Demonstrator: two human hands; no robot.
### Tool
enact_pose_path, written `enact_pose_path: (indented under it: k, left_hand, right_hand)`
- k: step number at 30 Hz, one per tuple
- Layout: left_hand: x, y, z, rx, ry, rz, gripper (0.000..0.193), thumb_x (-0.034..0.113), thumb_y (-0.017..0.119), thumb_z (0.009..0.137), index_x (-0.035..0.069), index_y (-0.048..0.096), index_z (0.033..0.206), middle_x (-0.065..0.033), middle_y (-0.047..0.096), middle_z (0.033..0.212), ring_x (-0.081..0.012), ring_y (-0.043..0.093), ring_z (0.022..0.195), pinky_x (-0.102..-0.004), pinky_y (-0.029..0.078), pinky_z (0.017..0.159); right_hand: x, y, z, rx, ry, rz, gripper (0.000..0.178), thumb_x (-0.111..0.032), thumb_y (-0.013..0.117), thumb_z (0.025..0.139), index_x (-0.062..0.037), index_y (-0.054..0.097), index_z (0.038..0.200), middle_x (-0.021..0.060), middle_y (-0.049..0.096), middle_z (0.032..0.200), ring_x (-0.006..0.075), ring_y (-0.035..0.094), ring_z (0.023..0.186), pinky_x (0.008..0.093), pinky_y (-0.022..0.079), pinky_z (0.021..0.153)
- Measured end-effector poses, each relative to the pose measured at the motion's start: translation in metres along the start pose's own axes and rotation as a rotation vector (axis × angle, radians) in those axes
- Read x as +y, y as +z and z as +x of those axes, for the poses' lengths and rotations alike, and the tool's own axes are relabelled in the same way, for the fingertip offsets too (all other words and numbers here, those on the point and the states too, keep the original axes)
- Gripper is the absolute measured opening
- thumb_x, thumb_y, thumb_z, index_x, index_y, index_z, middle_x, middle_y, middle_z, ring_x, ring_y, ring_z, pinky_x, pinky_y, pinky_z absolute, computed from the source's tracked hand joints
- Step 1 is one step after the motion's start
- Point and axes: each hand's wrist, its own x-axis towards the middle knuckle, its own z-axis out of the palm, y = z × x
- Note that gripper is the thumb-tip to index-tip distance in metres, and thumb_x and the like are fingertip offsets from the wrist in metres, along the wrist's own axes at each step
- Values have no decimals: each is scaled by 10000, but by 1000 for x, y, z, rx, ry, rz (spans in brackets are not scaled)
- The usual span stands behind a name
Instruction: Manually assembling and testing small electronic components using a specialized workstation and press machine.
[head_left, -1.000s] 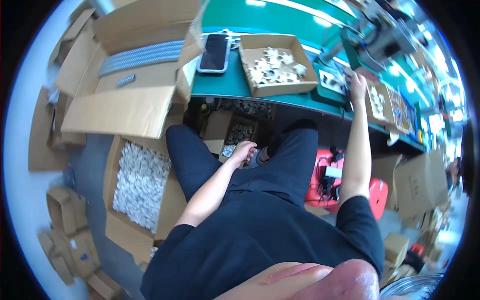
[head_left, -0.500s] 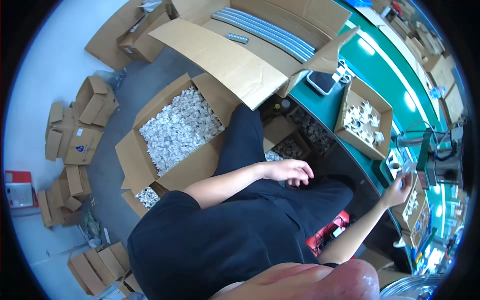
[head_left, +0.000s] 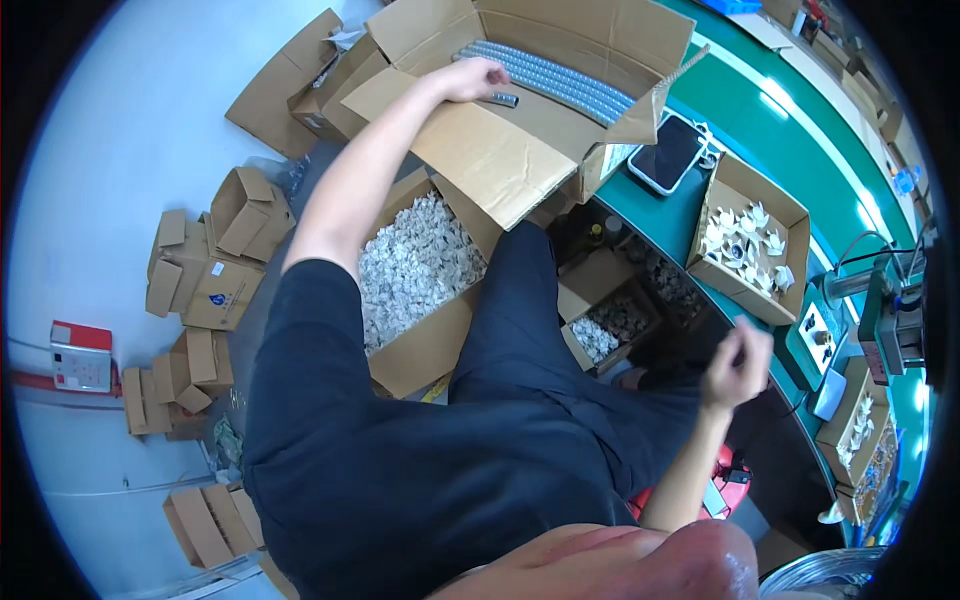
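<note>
My left hand [head_left: 468,80] reaches over the near flap of a large open carton [head_left: 510,160]. Its fingers are bent but apart, close to a short grey ribbed row of parts [head_left: 506,99], and I see nothing held in them. Behind it lie several long grey-blue ribbed rows [head_left: 560,82]. My right hand [head_left: 738,365] is raised in front of the green bench edge with its fingers curled together. Whatever they may hold is hidden. Nearest to that hand are a small green fixture [head_left: 808,345] and a shallow carton of white finned parts [head_left: 745,245].
A carton of small whitish parts [head_left: 420,270] stands on the floor at my left leg. On the green bench [head_left: 640,195] lie a phone [head_left: 668,155] and another parts box [head_left: 858,425], beside a bench machine [head_left: 890,320]. Empty cartons [head_left: 225,290] line the left wall.
My left hand has swung from above my lap up and left into the large carton. My right hand has drawn back from the fixture toward me. The view has shifted slightly.
</note>
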Motion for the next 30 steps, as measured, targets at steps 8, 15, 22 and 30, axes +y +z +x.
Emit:
enact_pose_path:
  k: [8, 15, 22, 30]
  left_hand:
    - [-48, 14, 46, -212, 32, 81, 405, 127, 827, 718, 51, 680, 1088, -80, 707, 1001, -209, 654, 966, -340, 530, 846]
    - [-18, 5, 35, -277, -153, -63, 272, 228, 845, 754, 64, 721, 933, -42, 693, 826, -155, 656, 748, -310, 537, 683]
    - [-8, 7, 35, -192, -293, -288, 326, 317, 811, 806, 53, 708, 967, -49, 691, 834, -154, 660, 730, -293, 533, 652]
    - [-14, 21, 43, -111, 11, 112, 386, 380, 815, 783, 47, 709, 947, -82, 703, 824, -232, 664, 769, -348, 521, 688]
  right_hand:
    - [1, -30, -167, -340, 470, -92, 141, 15, 653, 875, 2, 711, 1003, 127, 662, 799, 237, 611, 662, 313, 502, 657]
    - [24, -26, -162, -389, 768, -109, 133, -53, 642, 898, -6, 712, 1001, 176, 679, 845, 295, 660, 723, 349, 529, 688]
    - [32, -7, -146, -571, 826, -147, 176, -131, 622, 917, -30, 722, 1021, 186, 703, 916, 322, 687, 803, 375, 543, 747]
    - [28, -1, -145, -660, 764, -221, 203, -176, 603, 922, -53, 729, 1025, 189, 711, 961, 373, 686, 872, 424, 547, 796]
